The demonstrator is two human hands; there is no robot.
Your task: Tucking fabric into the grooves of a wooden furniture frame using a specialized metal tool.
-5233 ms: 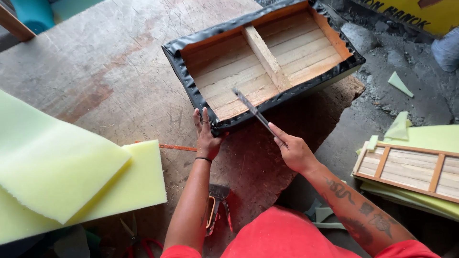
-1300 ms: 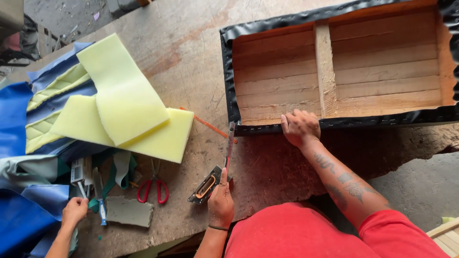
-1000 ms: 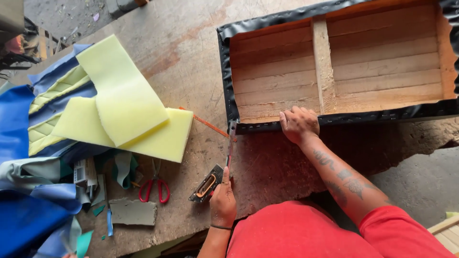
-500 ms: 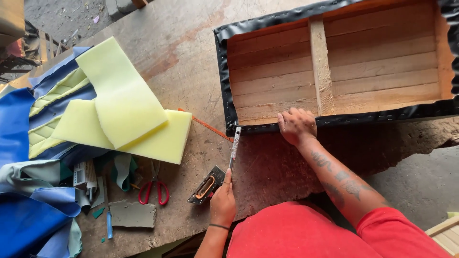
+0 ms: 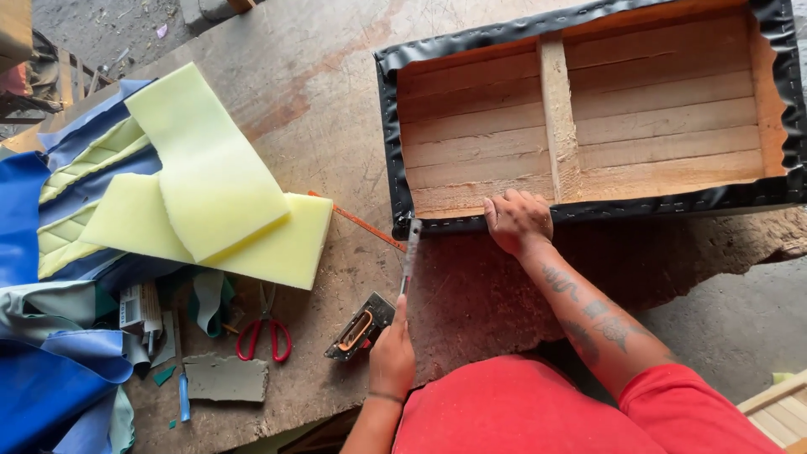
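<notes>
A wooden frame (image 5: 588,134) wrapped in black vinyl (image 5: 388,143), stapled along its edges, lies open side up on a worn wooden table (image 5: 319,109). My right hand (image 5: 517,220), on a tattooed arm, presses flat on the frame's near edge. My left hand (image 5: 392,357), with a band at the wrist, grips a slim metal cutter (image 5: 409,256). The cutter's tip points at the frame's near left corner. A black and orange staple gun (image 5: 361,326) lies on the table just left of that hand.
Yellow foam pieces (image 5: 210,185) lie stacked on the left over blue fabric (image 5: 42,370). Red-handled scissors (image 5: 262,335), a blue-handled tool (image 5: 183,402), a grey block (image 5: 225,378) and a thin orange strip (image 5: 357,223) lie nearby. The table's near right edge (image 5: 740,244) is broken.
My left hand has raised the cutter so its tip reaches the frame's near left corner. A second person's hand seen earlier at the lower left is gone. My right hand stays put.
</notes>
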